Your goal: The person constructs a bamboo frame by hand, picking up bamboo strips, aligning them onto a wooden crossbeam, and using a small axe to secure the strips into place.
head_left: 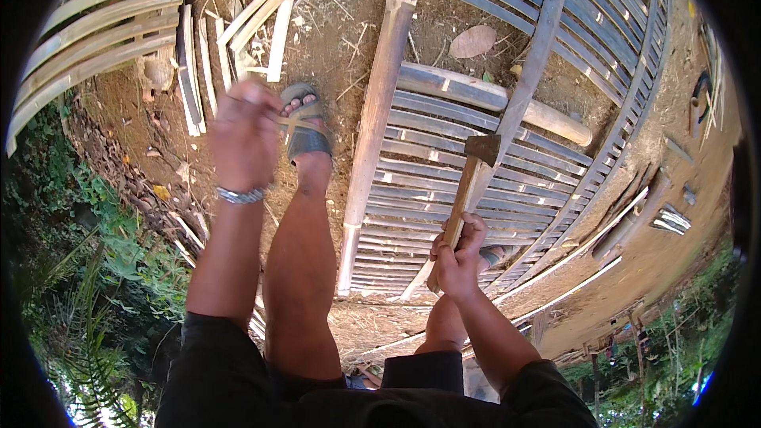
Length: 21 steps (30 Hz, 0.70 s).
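As the right hand (pixel 458 261) clamps its fingers on a hammer-like tool (pixel 463 198) over a bamboo panel (pixel 372 143), left hand (pixel 247 115): blurred, fingers indeterminable; step: likely fastening; next need: steady aim.

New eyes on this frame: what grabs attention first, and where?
Probably the big slatted bamboo panel, spread over the ground from the centre to the upper right. Next, the hammer-like tool in the right hand, its dark head pointing up-frame against the slats. Then the motion-blurred left hand, left of centre beside a sandalled foot.
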Each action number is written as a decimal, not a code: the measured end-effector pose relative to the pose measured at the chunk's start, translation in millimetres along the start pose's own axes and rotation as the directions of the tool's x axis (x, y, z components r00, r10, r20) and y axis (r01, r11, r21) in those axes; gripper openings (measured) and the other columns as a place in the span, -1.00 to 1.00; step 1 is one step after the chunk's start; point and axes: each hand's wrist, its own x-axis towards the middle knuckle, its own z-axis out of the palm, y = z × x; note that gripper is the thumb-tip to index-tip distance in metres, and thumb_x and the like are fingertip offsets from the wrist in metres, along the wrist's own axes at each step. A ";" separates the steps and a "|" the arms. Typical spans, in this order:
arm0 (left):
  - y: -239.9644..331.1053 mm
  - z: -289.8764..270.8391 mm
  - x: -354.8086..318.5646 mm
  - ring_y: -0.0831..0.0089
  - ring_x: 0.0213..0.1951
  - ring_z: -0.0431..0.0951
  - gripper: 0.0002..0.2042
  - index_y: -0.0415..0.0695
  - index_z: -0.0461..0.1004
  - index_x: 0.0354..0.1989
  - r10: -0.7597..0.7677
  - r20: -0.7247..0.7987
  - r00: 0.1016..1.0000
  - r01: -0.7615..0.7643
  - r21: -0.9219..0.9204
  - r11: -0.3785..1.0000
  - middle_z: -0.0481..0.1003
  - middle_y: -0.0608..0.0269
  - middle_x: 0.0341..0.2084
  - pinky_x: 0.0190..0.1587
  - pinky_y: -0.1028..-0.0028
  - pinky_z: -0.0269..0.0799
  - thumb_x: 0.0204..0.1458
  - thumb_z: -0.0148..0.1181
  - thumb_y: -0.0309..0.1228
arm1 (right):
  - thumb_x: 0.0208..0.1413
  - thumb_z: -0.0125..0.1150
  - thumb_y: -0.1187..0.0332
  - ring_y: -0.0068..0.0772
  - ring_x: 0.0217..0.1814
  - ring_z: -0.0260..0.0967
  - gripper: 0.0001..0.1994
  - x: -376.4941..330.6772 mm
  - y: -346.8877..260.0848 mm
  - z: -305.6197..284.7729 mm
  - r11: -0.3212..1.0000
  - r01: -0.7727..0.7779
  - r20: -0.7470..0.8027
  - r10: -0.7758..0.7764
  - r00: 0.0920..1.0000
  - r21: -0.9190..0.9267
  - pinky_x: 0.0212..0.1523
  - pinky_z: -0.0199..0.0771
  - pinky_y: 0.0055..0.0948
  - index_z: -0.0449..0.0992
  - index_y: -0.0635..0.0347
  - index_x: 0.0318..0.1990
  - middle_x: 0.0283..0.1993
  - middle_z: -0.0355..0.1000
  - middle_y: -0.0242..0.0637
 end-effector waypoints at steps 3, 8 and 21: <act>-40.7 18.0 -84.5 0.44 -0.30 0.51 -0.97 -0.21 0.45 -0.25 -0.335 0.057 0.940 0.338 -0.267 0.902 0.49 0.20 -0.37 -0.16 0.47 0.47 0.17 0.14 -0.55 | 0.17 -0.03 0.67 -0.51 -0.38 0.29 -0.27 -14.1 -24.0 12.2 0.992 -0.122 -0.021 0.122 0.992 -0.003 -0.43 0.43 -0.52 -0.20 -0.02 0.41 -0.10 0.24 -0.17; -64.8 57.7 -177.4 0.47 -0.27 0.53 -0.94 -0.20 0.45 -0.21 -0.684 0.339 0.646 0.751 -0.123 0.648 0.54 0.20 -0.32 -0.15 0.46 0.49 0.24 0.13 -0.48 | 0.24 0.12 0.53 -0.52 -0.39 0.35 -0.59 -31.1 -34.7 9.4 0.973 -0.146 -0.041 0.155 0.987 0.180 -0.44 0.41 -0.54 0.21 0.41 0.20 -0.19 0.32 -0.26; -66.0 87.0 -223.5 0.50 -0.19 0.53 -0.90 -0.18 0.44 -0.19 -0.777 0.371 0.508 0.845 -0.038 0.534 0.54 0.24 -0.24 -0.09 0.44 0.45 0.30 0.05 -0.42 | 0.21 0.26 0.38 -0.67 -0.49 0.32 -0.83 -37.3 -78.5 2.0 0.973 -0.230 -0.039 0.230 0.972 0.012 -0.48 0.31 -0.62 0.48 0.32 -0.20 -0.47 0.41 -0.42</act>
